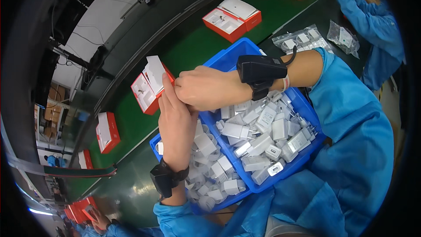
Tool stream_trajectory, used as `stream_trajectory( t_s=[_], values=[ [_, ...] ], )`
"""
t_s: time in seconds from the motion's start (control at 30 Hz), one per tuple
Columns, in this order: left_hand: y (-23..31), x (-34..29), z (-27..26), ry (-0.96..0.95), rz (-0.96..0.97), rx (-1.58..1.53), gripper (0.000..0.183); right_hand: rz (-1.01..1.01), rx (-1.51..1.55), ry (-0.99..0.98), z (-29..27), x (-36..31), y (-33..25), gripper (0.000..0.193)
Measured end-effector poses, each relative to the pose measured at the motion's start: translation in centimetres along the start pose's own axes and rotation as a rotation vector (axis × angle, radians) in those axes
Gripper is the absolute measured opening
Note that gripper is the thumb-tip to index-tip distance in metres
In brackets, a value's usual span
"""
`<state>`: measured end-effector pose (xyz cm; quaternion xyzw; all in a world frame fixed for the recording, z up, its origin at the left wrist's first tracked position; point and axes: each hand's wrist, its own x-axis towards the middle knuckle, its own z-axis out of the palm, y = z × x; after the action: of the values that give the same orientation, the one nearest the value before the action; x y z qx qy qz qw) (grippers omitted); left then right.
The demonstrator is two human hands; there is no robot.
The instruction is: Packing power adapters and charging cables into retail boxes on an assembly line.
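Note:
My left hand (176, 116) and my right hand (202, 88) meet at the near side of an open red box (144, 93) with a white insert and a raised white card flap (155, 73). The left index finger is stretched out against the flap's edge; its other fingers are partly covered. Curled and closed, my right hand rests against the left fingers; what it holds, if anything, is hidden. Below my right forearm, a blue bin (245, 183) holds many white charger plugs (265, 120). Under my left wrist, another blue bin (154, 141) contains coiled white cables (215, 173).
More red boxes (228, 30) stand along the green conveyor belt (186, 52). Clear bags (344, 39) with white items lie at the right. A co-worker's blue sleeve (368, 15) is at the upper right; another person's hand (101, 220) shows at the lower left.

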<state>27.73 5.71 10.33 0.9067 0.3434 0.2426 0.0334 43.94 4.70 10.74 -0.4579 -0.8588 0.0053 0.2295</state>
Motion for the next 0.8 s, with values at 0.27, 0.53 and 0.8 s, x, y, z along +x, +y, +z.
stream_trajectory(
  t_s=[0.27,0.53,0.8],
  values=[
    [-3.6,-2.1,-2.4,0.069,-0.064,-0.218,0.064,0.082,-0.317,-0.192,-5.7,-2.0,18.8,0.044],
    [-7.1,-7.8,-1.7,-0.117,-0.271,-0.39,0.028,0.407,-0.264,-0.433,-4.5,-7.1,29.8,0.038],
    [-7.8,-8.6,-0.7,-0.136,-0.25,-0.417,0.027,0.549,-0.229,-0.656,-3.4,-6.7,30.6,0.027]
  ],
)
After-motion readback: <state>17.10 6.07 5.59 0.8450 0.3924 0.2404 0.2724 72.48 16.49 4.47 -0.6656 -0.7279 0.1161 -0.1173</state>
